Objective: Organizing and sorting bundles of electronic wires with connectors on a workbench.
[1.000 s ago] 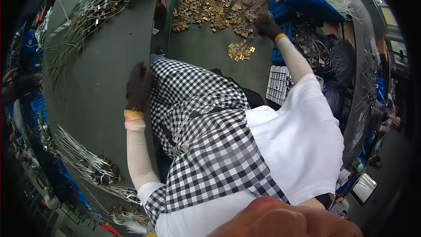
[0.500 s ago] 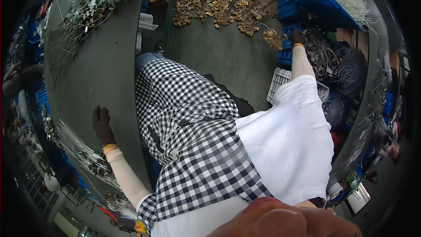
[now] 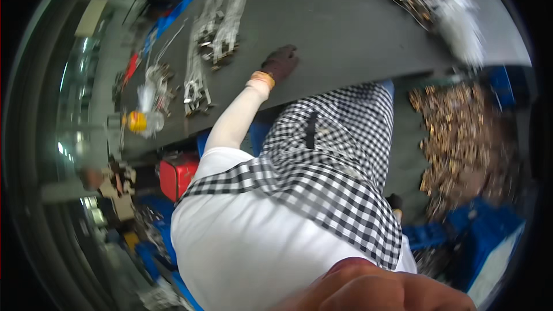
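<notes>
My left hand [image 3: 281, 62], in a dark brown glove, is over the dark grey tabletop [image 3: 340, 29]. Its fingers point right, slightly bent and apart, with nothing seen in them. Nearest to it, on its left, lie bundles of white wires [image 3: 233, 17] with metal ends. Another wire bundle [image 3: 196, 83] is closer to the table's near edge. Only a dark bit of my right hand [image 3: 395, 201] shows past the checked apron [image 3: 340, 132]; its fingers are hidden.
White strands [image 3: 461, 23] and wires with brassy ends lie at the table's far right. Many brass-coloured parts [image 3: 455, 144] are heaped on the floor at right, near a blue crate [image 3: 489, 236]. At left are a red box [image 3: 178, 177] and a yellow-labelled clear item [image 3: 138, 121].
The view has swung left, bringing the tabletop and wire bundles ahead, with motion blur. My right hand, earlier at a blue crate by the wire heaps, is now mostly behind the apron.
</notes>
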The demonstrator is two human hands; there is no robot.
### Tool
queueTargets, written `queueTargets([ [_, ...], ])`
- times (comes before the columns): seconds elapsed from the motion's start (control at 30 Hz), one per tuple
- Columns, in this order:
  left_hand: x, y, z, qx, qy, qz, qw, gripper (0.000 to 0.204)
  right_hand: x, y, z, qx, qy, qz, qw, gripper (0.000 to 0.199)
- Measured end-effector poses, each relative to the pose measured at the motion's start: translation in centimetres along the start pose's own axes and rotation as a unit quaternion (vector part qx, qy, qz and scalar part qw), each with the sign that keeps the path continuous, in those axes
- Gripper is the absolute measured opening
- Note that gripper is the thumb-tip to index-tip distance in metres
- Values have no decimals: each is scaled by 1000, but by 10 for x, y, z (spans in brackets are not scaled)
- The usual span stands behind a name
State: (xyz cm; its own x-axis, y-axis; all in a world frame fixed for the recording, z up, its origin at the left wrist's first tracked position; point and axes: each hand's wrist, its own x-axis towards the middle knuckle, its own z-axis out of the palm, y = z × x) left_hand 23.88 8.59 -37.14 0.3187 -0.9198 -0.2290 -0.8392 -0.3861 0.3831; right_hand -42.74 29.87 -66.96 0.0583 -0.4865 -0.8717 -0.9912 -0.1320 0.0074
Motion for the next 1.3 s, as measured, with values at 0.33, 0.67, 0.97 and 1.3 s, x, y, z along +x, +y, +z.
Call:
queueTargets([
  [0.33, 25, -205, -93, 15, 301, -203, 932, 31, 7, -38, -135, -49, 183, -187, 964, 23],
  [0.67, 62, -281, -136, 76, 165, -195, 964, 77, -38, 27, -199, -147, 198, -91, 965, 21],
  [0.97, 142, -241, -141, 32, 123, -215, 968, 69, -44, -6, -201, -187, 105, -146, 966, 21],
  [1.3, 246, -312, -147, 238, 213, -64, 946, 22, -77, -36, -220, -190, 38, -120, 974, 20],
])
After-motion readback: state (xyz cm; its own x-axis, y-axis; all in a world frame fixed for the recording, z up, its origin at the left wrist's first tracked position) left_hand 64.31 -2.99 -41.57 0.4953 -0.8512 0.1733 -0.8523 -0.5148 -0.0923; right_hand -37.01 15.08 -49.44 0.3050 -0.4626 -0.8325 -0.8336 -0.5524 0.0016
